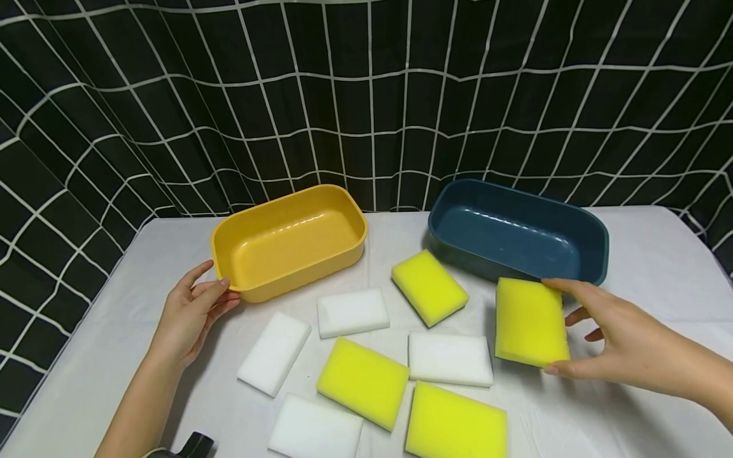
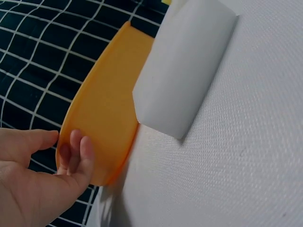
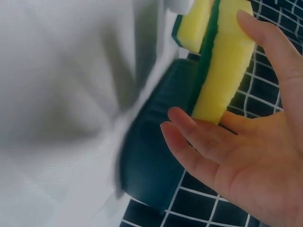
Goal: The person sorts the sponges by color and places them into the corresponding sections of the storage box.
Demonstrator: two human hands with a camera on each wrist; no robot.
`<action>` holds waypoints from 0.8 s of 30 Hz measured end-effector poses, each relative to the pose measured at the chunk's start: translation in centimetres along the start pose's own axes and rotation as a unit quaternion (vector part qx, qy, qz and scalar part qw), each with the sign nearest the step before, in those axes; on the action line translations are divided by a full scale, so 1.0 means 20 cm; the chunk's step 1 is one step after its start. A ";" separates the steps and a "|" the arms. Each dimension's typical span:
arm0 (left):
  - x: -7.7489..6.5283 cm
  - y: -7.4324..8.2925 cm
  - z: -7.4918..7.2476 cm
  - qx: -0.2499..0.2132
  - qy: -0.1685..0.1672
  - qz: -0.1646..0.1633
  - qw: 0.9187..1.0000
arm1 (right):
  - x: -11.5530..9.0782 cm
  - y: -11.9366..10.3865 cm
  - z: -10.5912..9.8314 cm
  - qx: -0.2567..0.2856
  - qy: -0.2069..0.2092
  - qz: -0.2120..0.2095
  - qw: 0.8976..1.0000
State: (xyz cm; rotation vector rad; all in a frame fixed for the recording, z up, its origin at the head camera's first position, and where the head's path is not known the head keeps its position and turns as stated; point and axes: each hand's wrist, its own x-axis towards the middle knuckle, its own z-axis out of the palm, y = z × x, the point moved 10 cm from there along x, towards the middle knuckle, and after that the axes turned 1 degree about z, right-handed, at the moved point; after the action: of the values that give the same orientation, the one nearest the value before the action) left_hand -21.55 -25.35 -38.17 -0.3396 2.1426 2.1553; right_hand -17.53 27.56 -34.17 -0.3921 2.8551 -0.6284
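My right hand (image 1: 627,337) grips a yellow sponge (image 1: 527,324) between thumb and fingers, lifted just in front of the dark blue tub (image 1: 452,251). A green scouring layer (image 3: 207,61) shows on its underside in the right wrist view. At the left, my left hand (image 1: 191,308) pinches the near left corner of the yellow tub (image 1: 303,280), thumb on the rim and fingers against the outer wall. Both tubs have bare floors. In the left wrist view, a white foam block (image 2: 184,66) lies close to the yellow tub.
Other yellow sponges (image 1: 429,287) (image 1: 363,381) (image 1: 458,423) lie on the white cloth (image 1: 664,248), among several white foam blocks (image 1: 353,312). A black gridded curtain (image 1: 389,102) hangs behind. Some black object (image 1: 196,445) pokes in at the lower left.
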 end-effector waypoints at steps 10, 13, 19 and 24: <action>0.01 -0.02 -0.01 0.016 0.008 -0.012 1.000 | 0.04 -0.12 -0.06 0.016 0.017 -0.037 0.999; 0.00 -0.02 -0.02 0.019 0.010 -0.013 1.000 | 0.06 -0.15 -0.07 0.020 0.018 -0.048 0.998; 0.01 -0.03 -0.02 0.008 0.005 -0.010 1.000 | 0.10 -0.20 -0.08 0.019 0.020 -0.058 0.998; 0.01 -0.03 -0.01 0.001 0.002 -0.010 1.000 | 0.13 -0.24 -0.10 0.020 0.026 -0.072 0.997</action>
State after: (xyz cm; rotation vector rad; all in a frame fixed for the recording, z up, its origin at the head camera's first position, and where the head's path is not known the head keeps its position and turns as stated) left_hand -21.53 -25.63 -38.78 -0.3637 2.1350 2.1425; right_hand -19.43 23.37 -30.73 -0.5888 2.8760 -0.7306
